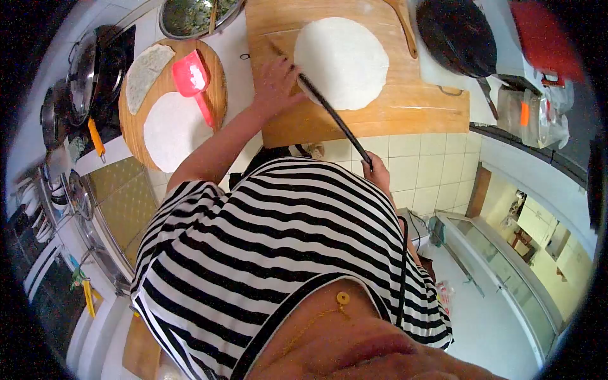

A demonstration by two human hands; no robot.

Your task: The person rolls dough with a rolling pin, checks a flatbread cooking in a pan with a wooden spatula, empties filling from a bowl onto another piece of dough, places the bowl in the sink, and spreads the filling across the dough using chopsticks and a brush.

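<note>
My right hand (378, 174), closed, grips the lower end of a long thin dark rolling pin (334, 115) close to my body. The pin slants up and left over a wooden board (418, 120), by the left edge of a round white dough sheet (342, 63). My left hand (275, 87) is at the pin's far end, slightly blurred, with fingers spread; whether it touches the pin is unclear. To its left, a round wooden board (218, 69) bears another dough sheet (174, 133), a folded half-round filled dough (147, 73) and a pink scoop (191, 75).
A metal bowl (183, 28) of chopped green filling with chopsticks stands at the back left. A black pan (456, 38) is at the back right, near a wooden-handled tool (405, 28). At far left is a stove with a lidded pan (85, 76).
</note>
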